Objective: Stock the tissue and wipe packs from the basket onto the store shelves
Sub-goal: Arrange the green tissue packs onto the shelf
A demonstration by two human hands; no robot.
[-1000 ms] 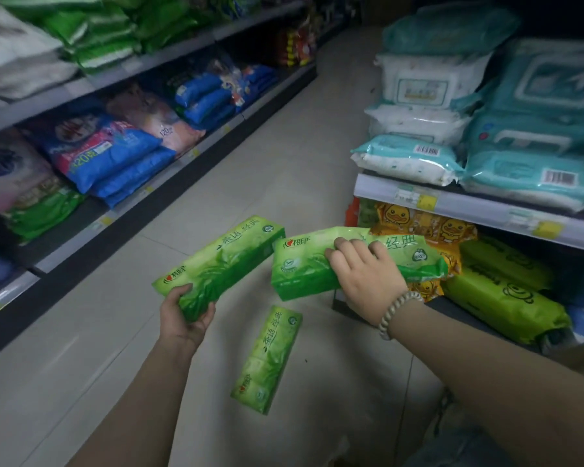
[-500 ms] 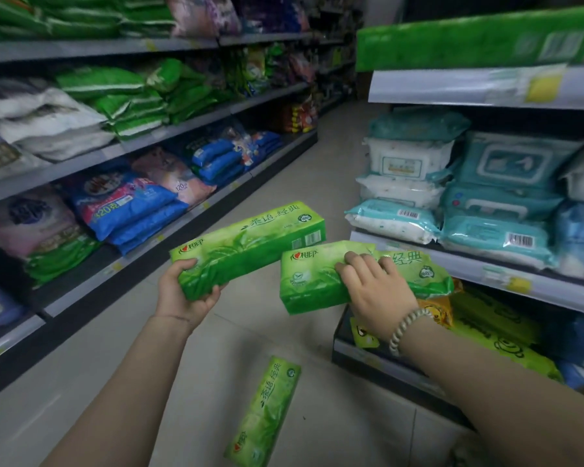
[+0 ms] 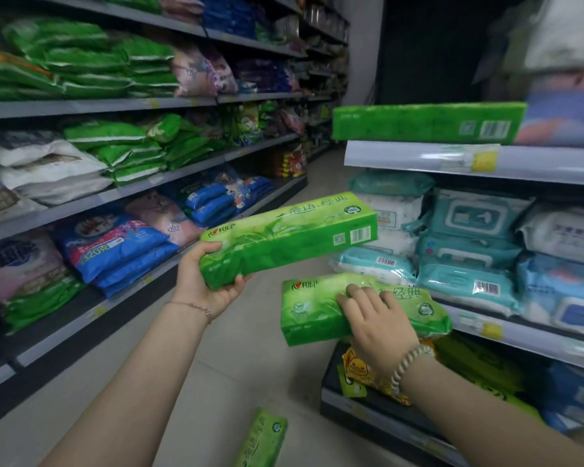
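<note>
Dim store aisle, shelving on both sides, pale floor between. Left hand (image 3: 209, 288), at 9 o'clock of centre, grips the near end of the left pack (image 3: 287, 237), thumb on top, fingers curled beneath; the pack slants up toward 2 o'clock, its far end in front of the wipes (image 3: 469, 281). Right hand (image 3: 378, 325), at 5 o'clock, holds the right pack (image 3: 317, 311) from above, fingers spread and bent over its top face. A floor pack (image 3: 260, 439) lies at 6 o'clock. At 1 o'clock a matching shelf pack (image 3: 418, 123) sits on the upper shelf (image 3: 418, 156).

The left pack is held by one end only, so its free end could sag or twist out on a lift. The right pack's film looks slick, so an overhand hold might slip. The floor pack could be trodden on.

Right thumb is hidden under its pack. Basket is out of view. Floor pack is cut by the bottom edge. Goods at 2 o'clock are blurred, and free room on the upper shelf cannot be judged.
</note>
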